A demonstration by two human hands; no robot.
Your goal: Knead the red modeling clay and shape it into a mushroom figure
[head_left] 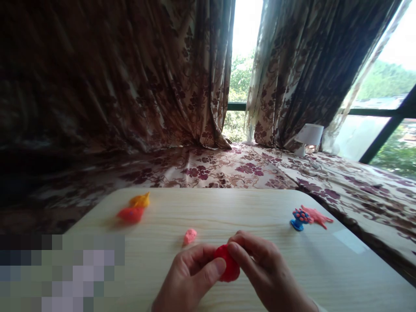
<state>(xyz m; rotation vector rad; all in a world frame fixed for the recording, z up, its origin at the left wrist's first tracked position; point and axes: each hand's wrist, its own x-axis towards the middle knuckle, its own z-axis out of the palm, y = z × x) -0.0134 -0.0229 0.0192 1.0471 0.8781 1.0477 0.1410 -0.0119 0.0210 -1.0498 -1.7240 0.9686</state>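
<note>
A flattened, rounded piece of red modelling clay (229,268) is held up over the near part of the table. My left hand (193,275) pinches its left side, with the thumb lying across the front. On the upper right edge, the thumb and fingers of my right hand (264,266) are closed around the clay. Just beyond my left fingers, a small lump of pink clay (190,236) lies on the tabletop. Parts of the red piece are covered by my fingers.
The pale wooden table (211,210) has rounded far corners. At its left lie a red clay piece (130,214) and a yellow one (139,200). To the right stand a blue clay figure with pink dots (299,219) and a flat pink shape (316,216). Beyond is a white lamp (309,134).
</note>
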